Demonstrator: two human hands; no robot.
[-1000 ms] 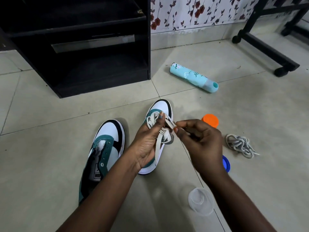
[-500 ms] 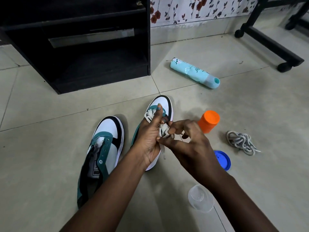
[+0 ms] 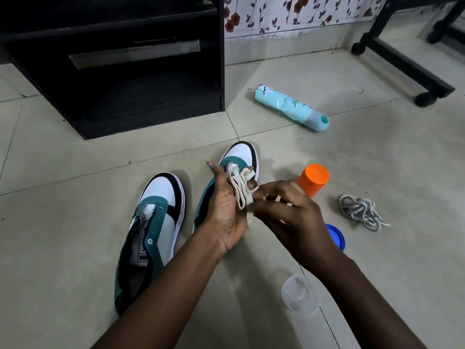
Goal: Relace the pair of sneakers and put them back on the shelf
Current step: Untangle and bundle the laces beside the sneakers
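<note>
1. You have two sneakers on the floor [image 3: 75,172]: the left sneaker [image 3: 153,222] lies with bare eyelets and no lace, and the right sneaker [image 3: 239,159] sits just beside it, toe pointing away from you.
2. There are two laces: the white lace [image 3: 242,183] is bunched over the right sneaker's tongue, and a loose grey-white lace [image 3: 359,211] lies in a heap well to the right.
3. Your left hand [image 3: 226,210] is curled round the right sneaker's side, fingertips hooked into the white lace.
4. Your right hand [image 3: 284,210] pinches the white lace just beside the left hand's fingers (its fingertips are blurred).
5. One black shelf unit [image 3: 151,96] stands beyond the sneakers, its lower shelf open.
6. One teal bottle [image 3: 289,107] lies on its side near the wall; one orange-capped container [image 3: 313,178] stands just behind your right hand.
7. One blue lid [image 3: 337,235] shows partly behind your right wrist, and one clear plastic cup [image 3: 300,294] lies near your right forearm.
8. Against half a second ago: your left thumb has moved from over the lace to the sneaker's left edge, so more of the white lace shows, and your right hand has slid lower and to the right along the lace. Both sneakers and the loose lace lie where they were.
</note>
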